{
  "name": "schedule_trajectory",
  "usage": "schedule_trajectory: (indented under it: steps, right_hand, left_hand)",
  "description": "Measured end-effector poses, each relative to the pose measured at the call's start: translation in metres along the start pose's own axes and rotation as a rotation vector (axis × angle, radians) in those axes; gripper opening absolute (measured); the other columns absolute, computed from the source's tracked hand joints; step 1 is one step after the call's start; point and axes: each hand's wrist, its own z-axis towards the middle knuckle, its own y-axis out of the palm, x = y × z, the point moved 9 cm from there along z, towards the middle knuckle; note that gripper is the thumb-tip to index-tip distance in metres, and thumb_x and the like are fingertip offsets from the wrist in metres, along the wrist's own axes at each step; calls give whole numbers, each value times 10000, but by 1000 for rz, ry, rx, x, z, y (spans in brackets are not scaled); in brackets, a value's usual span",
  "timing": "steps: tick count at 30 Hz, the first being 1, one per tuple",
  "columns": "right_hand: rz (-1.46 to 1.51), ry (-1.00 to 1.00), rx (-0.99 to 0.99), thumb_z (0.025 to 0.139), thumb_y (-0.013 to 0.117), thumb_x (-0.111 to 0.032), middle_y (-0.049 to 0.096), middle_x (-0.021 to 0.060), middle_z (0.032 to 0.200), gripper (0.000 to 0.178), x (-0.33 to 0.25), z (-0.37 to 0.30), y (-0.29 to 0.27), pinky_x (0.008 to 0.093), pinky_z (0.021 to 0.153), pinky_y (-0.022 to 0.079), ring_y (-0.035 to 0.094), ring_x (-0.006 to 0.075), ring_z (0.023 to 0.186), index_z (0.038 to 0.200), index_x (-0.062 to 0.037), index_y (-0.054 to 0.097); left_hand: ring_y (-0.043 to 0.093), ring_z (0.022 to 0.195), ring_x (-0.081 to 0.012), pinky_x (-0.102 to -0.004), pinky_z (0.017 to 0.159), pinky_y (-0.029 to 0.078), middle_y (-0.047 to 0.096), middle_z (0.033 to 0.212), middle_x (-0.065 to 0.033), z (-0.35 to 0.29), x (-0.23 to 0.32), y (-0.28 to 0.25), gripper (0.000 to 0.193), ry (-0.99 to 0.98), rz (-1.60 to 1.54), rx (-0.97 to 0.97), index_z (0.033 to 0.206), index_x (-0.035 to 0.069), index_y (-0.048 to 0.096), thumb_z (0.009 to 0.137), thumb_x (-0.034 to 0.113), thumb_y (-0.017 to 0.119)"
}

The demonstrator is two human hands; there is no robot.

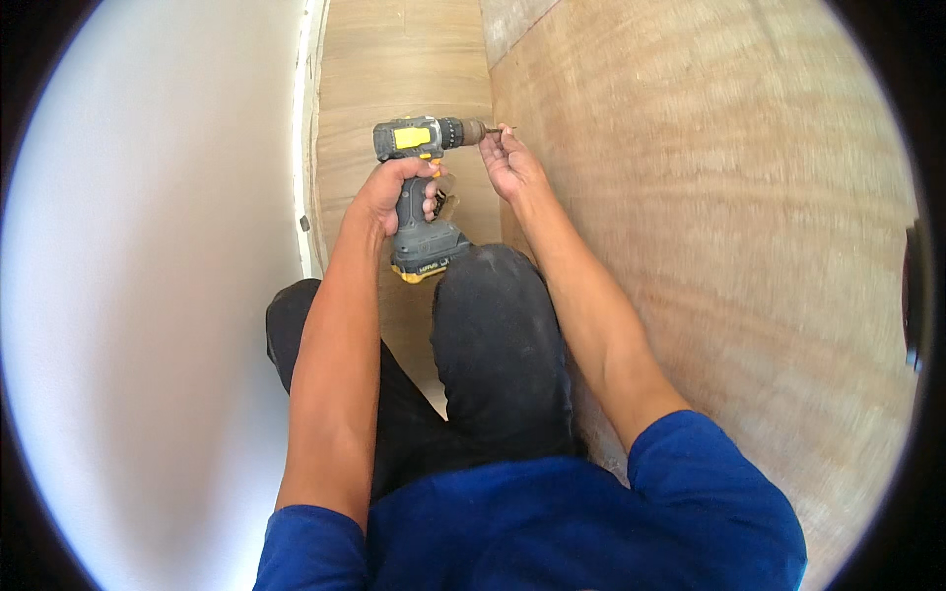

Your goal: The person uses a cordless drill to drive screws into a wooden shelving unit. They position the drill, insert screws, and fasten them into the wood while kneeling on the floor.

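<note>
A black and yellow cordless drill lies level in front of me, its chuck toward the right. My left hand is wrapped round its grip, with fingers near the trigger. At the chuck's tip my right hand pinches a thin dark bit or screw, too small to tell which. That tip points at the plywood panel on the right and is close to it; whether it touches I cannot tell. The drill's battery base is just above my bent knee.
A white wall rises close on the left, with a pale edge strip along it. Wood-grain board spans the narrow gap ahead. A dark object shows at the far right rim. My knees take up the middle.
</note>
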Motion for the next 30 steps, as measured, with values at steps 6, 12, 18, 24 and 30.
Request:
schedule_trajectory:
  steps: [6, 12, 18, 24, 30]
  right_hand:
    - [11, 19, 190, 1104, 519, -108, 582, 145, 1236, 208, 2, -5, -14, 439, 1126, 514, 598, 277, 1184, 1264, 22, 544]
    - [68, -24, 197, 1085, 575, -127, 616, 101, 1125, 162, 12, -12, -21, 375, 1017, 549, 623, 216, 1048, 1204, -19, 597]
    - [-20, -126, 167, 1061, 617, -129, 603, 79, 1084, 167, -2, -14, -23, 357, 957, 532, 598, 199, 995, 1192, -34, 580]
    - [-26, -182, 155, 1041, 652, -147, 591, 77, 1069, 203, 4, -11, -12, 345, 896, 523, 583, 191, 961, 1190, -42, 563]
    - [15, -228, 228, 1038, 649, -146, 596, 75, 1053, 200, 7, -12, -15, 337, 895, 529, 597, 195, 951, 1192, -44, 575]
  left_hand:
    - [579, 556, -173, -349, 549, 520, 623, 701, -42, 1, -3, 3, 303, -100, -47, -34, 1116, -6, 663, 907, 211, 625]
    - [561, 552, -175, -339, 557, 507, 614, 693, -46, -3, -14, 6, 310, -141, -212, -22, 1092, -8, 677, 875, 210, 637]
    - [559, 560, -180, -342, 573, 503, 605, 688, -44, 10, -18, 4, 302, -123, -135, -26, 1074, 0, 678, 853, 202, 640]
    - [532, 559, -199, -318, 563, 470, 587, 683, -75, 13, -15, -4, 325, -97, -153, -20, 1072, -43, 674, 843, 181, 615]
    - [563, 565, -179, -354, 574, 505, 601, 694, -38, 16, -15, -5, 313, -91, -93, -115, 1100, 14, 666, 872, 222, 615]
